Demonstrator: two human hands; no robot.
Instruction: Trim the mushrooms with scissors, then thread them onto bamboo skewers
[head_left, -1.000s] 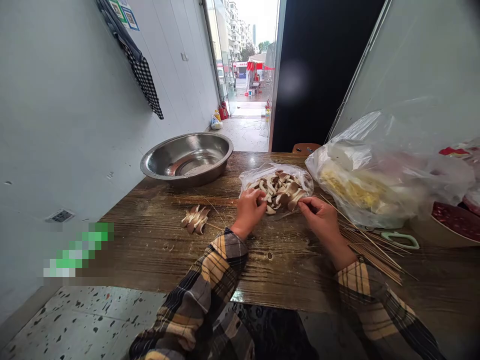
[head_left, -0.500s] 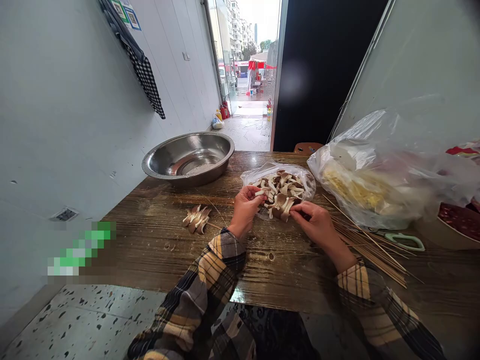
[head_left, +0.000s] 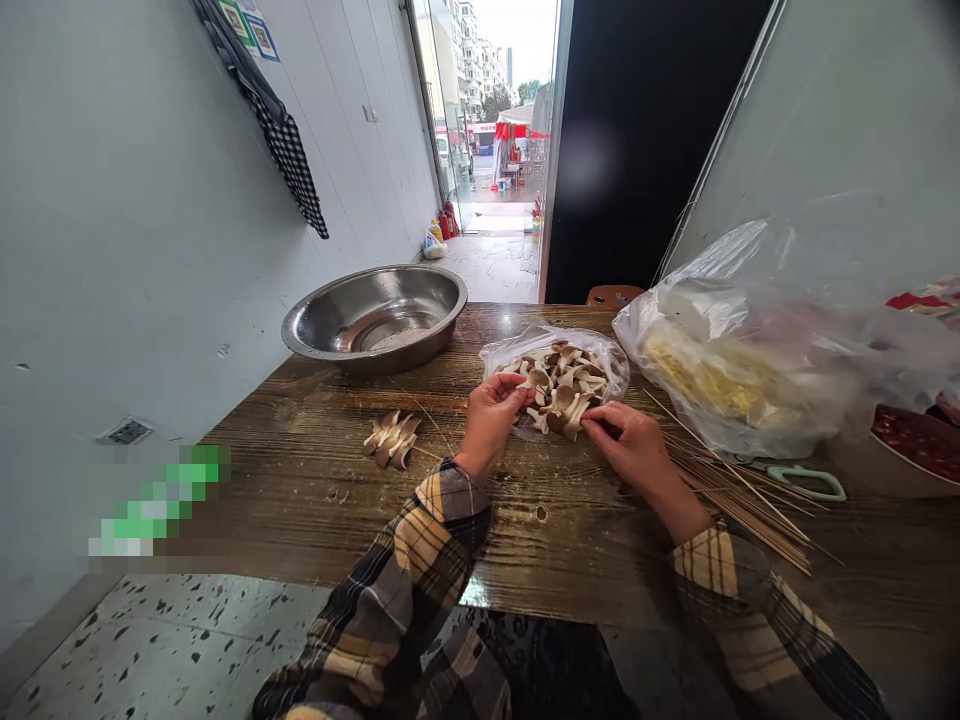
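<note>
My left hand [head_left: 491, 415] is closed in a pinch on a single oyster mushroom [head_left: 537, 380], its brown cap showing past the fingertips. Close by on the right, my right hand [head_left: 626, 440] pinches the end of a bunch of oyster mushrooms [head_left: 564, 412] lined up side by side; any stick through them is hidden. Both hands are over the near edge of a clear plastic bag [head_left: 491, 355] full of loose oyster mushrooms [head_left: 581, 372]. A finished-looking mushroom skewer [head_left: 391, 438] lies on the table left of my left hand.
Bamboo skewers [head_left: 739, 510] lie right of my right hand, beside green-handled scissors [head_left: 806, 482]. Behind them are a plastic bag with yellow food [head_left: 705, 375] and a tub of dark red food [head_left: 919, 445]. A steel basin [head_left: 375, 355] stands at the table's [head_left: 300, 500] back left.
The mushroom in my left hand has turned, so its cap now shows where a pale stem pointed left before. My right hand keeps its pinch in nearly the same place.
</note>
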